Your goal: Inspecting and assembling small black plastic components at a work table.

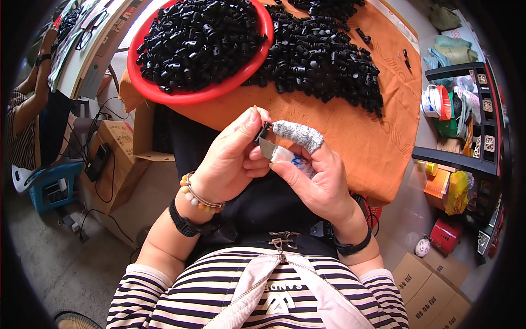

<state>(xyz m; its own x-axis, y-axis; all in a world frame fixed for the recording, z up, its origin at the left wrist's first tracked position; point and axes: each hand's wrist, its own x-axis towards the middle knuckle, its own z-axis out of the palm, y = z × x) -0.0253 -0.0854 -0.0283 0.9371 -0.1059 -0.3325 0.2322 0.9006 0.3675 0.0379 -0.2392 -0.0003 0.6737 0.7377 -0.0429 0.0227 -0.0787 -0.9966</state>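
My left hand [229, 149] is closed, pinching a small black plastic part [263, 133] between thumb and fingers. In my right hand [324, 178] is a short, flat metal blade [267, 148] whose handle is wrapped in white material with blue marks. The blade's edge lies against or very close to the black part; exact contact cannot be made out. A grey knitted finger cover [298, 134] sits on my right index finger, which reaches toward the part's upper end. Both hands are above my lap, at the near edge of the orange cloth [372, 156].
A red basin [192, 97] full of black parts stands on the cloth-covered table, beside a loose heap of them [329, 66]. Cardboard boxes [118, 170] and a blue stool [55, 186] are at left, with another person's arm [34, 104]. A black shelf [460, 159] and cartons [433, 290] are right.
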